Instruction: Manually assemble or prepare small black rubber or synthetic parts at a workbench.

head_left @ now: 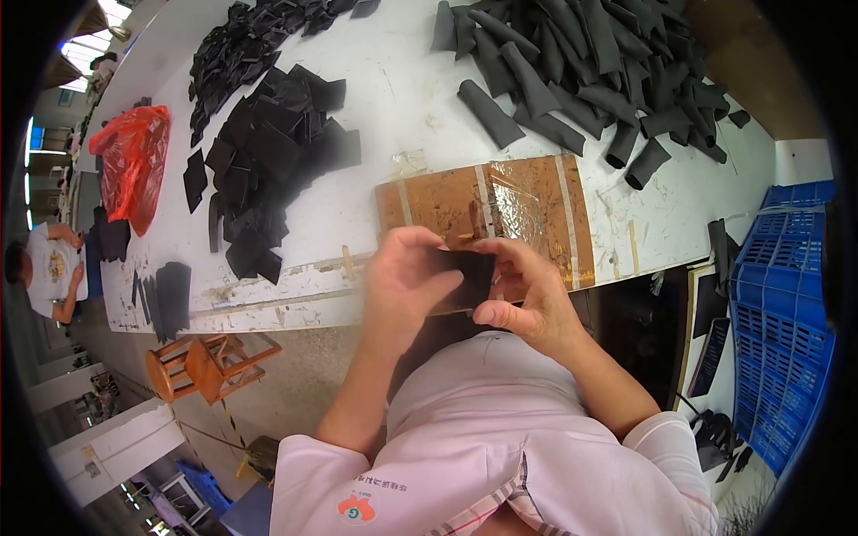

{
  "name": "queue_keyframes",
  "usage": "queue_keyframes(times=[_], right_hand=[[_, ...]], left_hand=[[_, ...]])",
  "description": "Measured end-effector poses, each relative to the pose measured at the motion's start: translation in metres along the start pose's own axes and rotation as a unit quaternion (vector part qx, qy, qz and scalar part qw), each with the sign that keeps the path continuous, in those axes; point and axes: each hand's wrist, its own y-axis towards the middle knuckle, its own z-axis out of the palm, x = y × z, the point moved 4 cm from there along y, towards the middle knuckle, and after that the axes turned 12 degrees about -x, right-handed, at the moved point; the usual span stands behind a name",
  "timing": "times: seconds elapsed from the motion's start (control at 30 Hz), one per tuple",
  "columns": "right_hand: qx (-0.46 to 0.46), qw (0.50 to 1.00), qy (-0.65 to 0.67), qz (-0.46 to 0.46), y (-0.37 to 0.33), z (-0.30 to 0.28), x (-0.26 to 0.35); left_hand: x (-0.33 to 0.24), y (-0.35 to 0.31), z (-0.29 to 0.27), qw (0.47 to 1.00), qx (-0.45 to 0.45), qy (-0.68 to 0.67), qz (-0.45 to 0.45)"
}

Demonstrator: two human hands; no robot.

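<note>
Between my hands, above the table's front edge, is a small black fabric piece [474,275]. My left hand [409,284] grips its left side, with the thumb laid across the front. On the other side my right hand [529,290] has its fingers curled behind the piece's right edge, the thumb standing off a little. Just beyond both hands lies a brown board [438,198] with strips of tape across it. Part of the piece is covered by my fingers.
A heap of flat black pieces [259,152] lies left, rolled dark-grey pieces [572,62] far right. A red plastic bag [134,165] sits at the left edge. Blue crates [778,313] stand right, a wooden stool [210,364] left. A co-worker [55,268] is at far left.
</note>
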Motion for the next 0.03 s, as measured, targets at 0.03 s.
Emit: queue_keyframes(times=[0.03], right_hand=[[0.004,1.0,0.004,-0.018,0.0009,0.0031,-0.0026]], left_hand=[[-0.0072,-0.0063,0.0087,0.999,0.031,-0.017,-0.009]])
